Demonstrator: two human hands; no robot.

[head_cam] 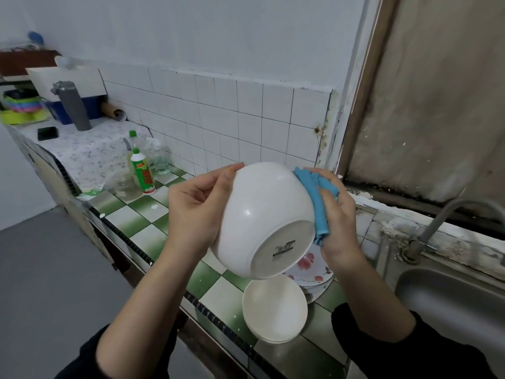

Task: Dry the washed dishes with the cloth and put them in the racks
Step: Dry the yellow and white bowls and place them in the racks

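White bowl (266, 214) tilted, base toward the camera.
Left hand (195, 207) grips its rim; right hand (337, 212) presses the blue cloth (317, 198) against its side above the counter (136, 214).

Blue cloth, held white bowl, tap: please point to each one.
blue cloth (310, 179), head view, on its bunched upper part.
white bowl (262, 203), head view, on its outer wall.
tap (436, 221), head view, on the curved spout.
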